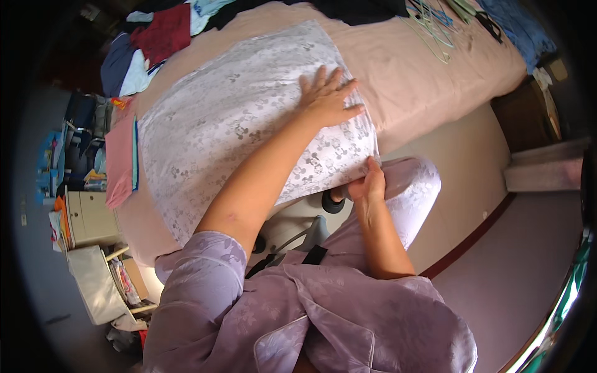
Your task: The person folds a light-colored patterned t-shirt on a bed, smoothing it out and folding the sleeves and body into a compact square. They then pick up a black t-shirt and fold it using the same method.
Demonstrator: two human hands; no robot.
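Observation:
A white cloth with a grey cartoon-mouse print (210, 121) lies spread over the near side of a bed with a pale pink sheet (410, 93). My left hand (326, 98) rests palm down on the cloth near its right edge, fingers spread. At the cloth's near right corner, my right hand (371, 182) pinches the edge, thumb on top and the fingers mostly hidden beneath. The cloth's near edge hangs above my lap.
Folded pink cloth (121, 161) lies at the bed's left edge. Dark red clothing (163, 35) and other garments lie at the far left. Wire hangers (431, 28) and blue denim (517, 32) are at the far right. A cream drawer cabinet (93, 217) stands left.

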